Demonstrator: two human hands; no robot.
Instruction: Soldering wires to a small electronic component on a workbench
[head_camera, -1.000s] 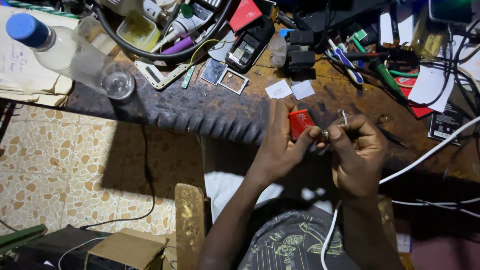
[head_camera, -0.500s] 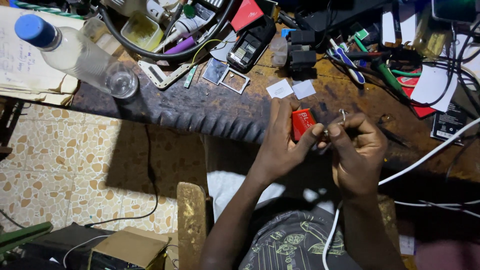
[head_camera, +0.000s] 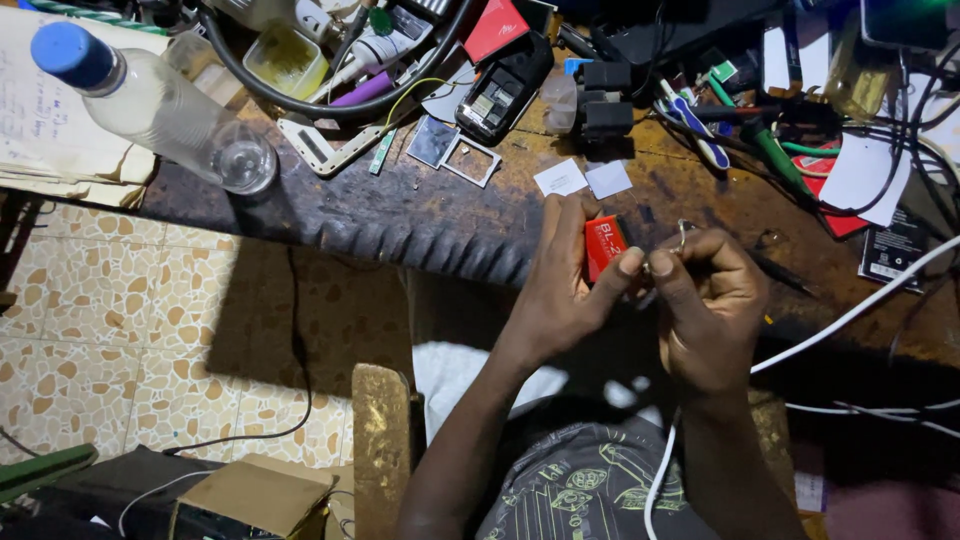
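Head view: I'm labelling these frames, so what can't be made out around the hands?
- Red battery: lower part hidden by the left hand.
- Small metal piece in the right hand: too small to identify.
- White cable: cut off by the right edge.

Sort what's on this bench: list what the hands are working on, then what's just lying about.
In hand:
- red battery, pinched in the left hand
- small metal piece, too small to identify, at the right hand

Lying about:
- clear bottle with blue cap
- black phone
- two white paper squares
- green pen
- white cable
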